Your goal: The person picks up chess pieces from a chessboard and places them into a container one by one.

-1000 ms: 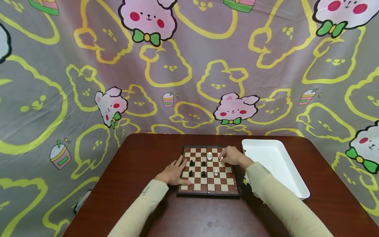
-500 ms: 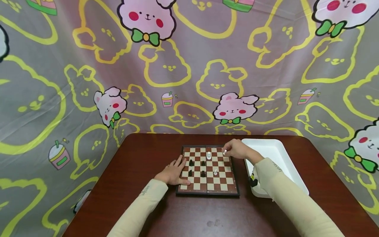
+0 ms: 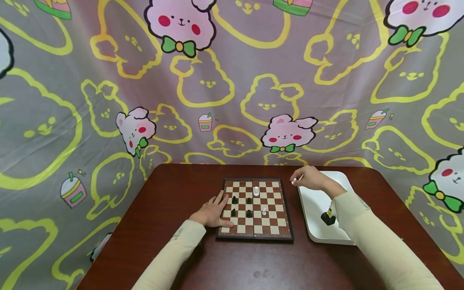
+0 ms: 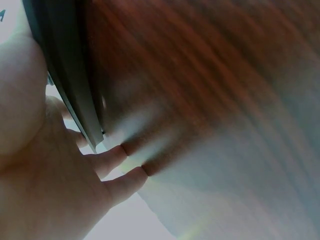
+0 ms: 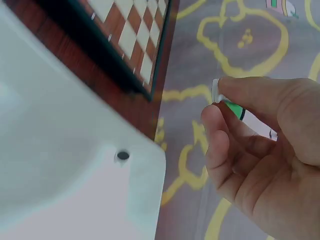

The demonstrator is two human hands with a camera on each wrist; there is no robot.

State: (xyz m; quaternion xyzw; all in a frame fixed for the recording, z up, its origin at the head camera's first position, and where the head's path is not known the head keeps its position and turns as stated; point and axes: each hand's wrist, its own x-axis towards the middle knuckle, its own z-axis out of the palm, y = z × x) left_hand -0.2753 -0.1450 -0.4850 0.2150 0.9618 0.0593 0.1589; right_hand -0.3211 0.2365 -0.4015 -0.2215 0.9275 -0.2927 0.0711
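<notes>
My right hand [image 3: 309, 177] pinches a small white chess piece [image 3: 294, 181] between thumb and fingers, above the gap between board and tray. In the right wrist view, just a sliver of the white piece [image 5: 215, 91] shows, so its kind is unclear. My left hand [image 3: 211, 212] rests spread over the left edge of the chessboard [image 3: 266, 229], thumb on the corner squares. Several black pieces [image 3: 249, 214] stand on the board's left half. A larger white piece [image 3: 256, 191] and a white pawn-like piece [image 3: 264, 211] stand right of the fold.
Right of the board lies a shallow white tray [image 3: 314, 231], partly hidden under my right forearm; a small hole [image 5: 122, 155] shows in its wall. Brown tabletop [image 3: 181, 181] surrounds both. A patterned cloth [image 3: 239, 92] hangs behind the table.
My right hand has lifted the white piece off the board's right side and carried it right, past the board's edge towards the tray. My left hand has stayed put.
</notes>
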